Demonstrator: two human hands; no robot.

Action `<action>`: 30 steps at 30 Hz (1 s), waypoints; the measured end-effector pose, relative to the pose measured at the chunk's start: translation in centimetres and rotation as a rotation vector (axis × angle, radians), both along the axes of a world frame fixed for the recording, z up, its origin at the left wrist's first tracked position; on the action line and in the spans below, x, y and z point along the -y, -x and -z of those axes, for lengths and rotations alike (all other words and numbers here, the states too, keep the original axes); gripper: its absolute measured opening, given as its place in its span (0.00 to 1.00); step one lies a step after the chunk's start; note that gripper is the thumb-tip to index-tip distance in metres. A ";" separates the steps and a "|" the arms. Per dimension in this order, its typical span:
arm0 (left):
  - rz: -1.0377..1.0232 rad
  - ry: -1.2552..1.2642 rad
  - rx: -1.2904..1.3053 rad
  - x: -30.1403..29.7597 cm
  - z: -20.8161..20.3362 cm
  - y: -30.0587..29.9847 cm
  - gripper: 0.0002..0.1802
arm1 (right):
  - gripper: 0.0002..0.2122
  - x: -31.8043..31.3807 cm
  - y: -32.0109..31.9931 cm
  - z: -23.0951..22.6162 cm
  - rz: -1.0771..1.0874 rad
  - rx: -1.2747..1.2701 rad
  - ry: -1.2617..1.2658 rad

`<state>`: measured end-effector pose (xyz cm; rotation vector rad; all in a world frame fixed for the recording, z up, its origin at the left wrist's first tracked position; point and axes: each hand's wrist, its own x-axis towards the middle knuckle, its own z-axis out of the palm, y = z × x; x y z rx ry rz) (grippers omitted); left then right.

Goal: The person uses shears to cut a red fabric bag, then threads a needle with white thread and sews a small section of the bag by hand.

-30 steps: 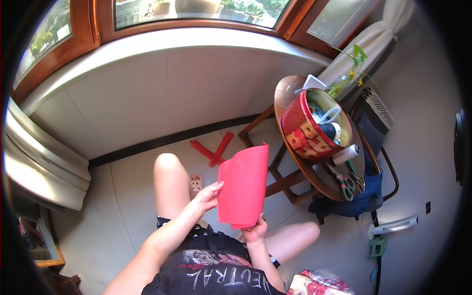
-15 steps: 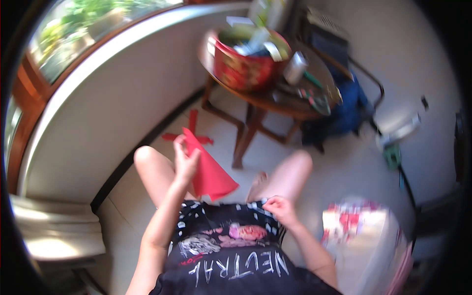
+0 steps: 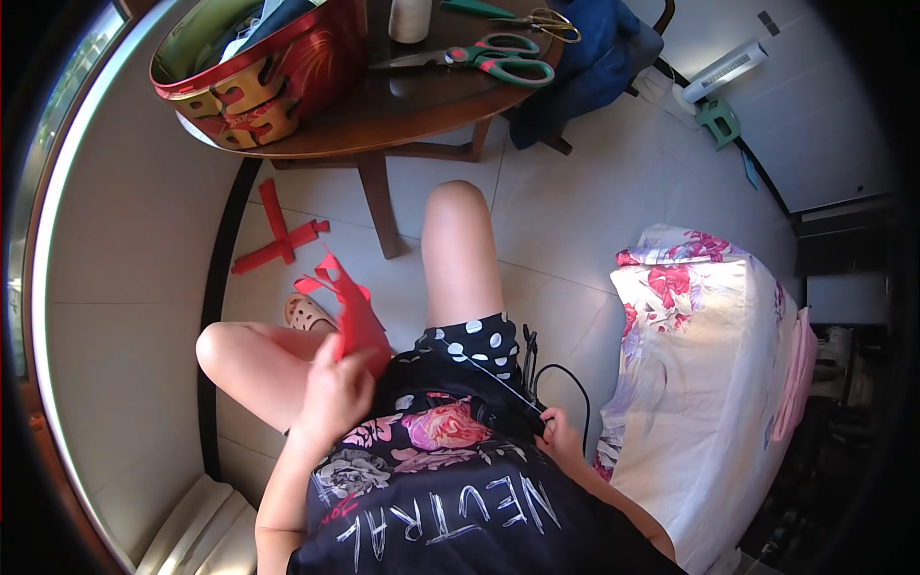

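Note:
My left hand is closed on a piece of thin red material, cloth or paper, held up above my lap. The piece is crumpled, with cut strips at its upper end. Beside my right hip, my right hand is closed in a pinch at the end of a thin white cord. The cord runs taut from there across my dark shorts with white dots; its other end lies near the middle of the shorts. Whether it belongs to the shorts I cannot tell.
Ahead stands a wooden table with a red-gold bucket, green-handled scissors and a white spool. Crossed red strips lie on the floor. At right is a flowered cloth-covered seat. A black cable loops beside it.
The view has swung, bringing the table nearer. My right hand has moved right from the shorts, the white cord now stretched out. The red piece has turned and bunched up in my left hand.

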<state>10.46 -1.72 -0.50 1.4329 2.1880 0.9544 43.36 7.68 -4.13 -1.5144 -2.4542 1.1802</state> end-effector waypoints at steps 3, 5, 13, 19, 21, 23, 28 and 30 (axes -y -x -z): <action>0.095 -0.077 -0.003 -0.3 0.2 -0.4 0.16 | 0.13 -1.7 1.3 -0.9 0.079 0.206 -0.123; -0.063 -0.042 0.041 -0.3 0.0 0.7 0.13 | 0.12 -2.7 1.1 -0.7 0.043 0.129 -0.025; -0.353 -0.086 0.107 1.9 0.6 4.1 0.09 | 0.06 -4.6 2.3 -0.8 0.158 -0.134 0.166; -0.324 -0.134 0.136 1.8 1.0 4.2 0.13 | 0.07 -5.7 12.0 -8.1 -0.338 -0.222 -0.182; -0.311 -0.149 0.148 1.5 1.7 4.4 0.16 | 0.07 -5.6 14.7 -8.3 -0.499 -0.261 -0.167; -0.350 -0.236 0.114 0.5 2.0 4.2 0.17 | 0.07 -5.6 15.7 -7.5 -0.693 -0.206 -0.185; -0.629 -0.408 0.542 -1.4 1.9 4.6 0.28 | 0.10 -7.3 13.3 -7.5 -0.908 0.273 -0.050; -0.678 -0.625 0.839 -2.4 2.9 5.1 0.25 | 0.11 -8.3 12.9 -8.0 -0.862 0.332 0.166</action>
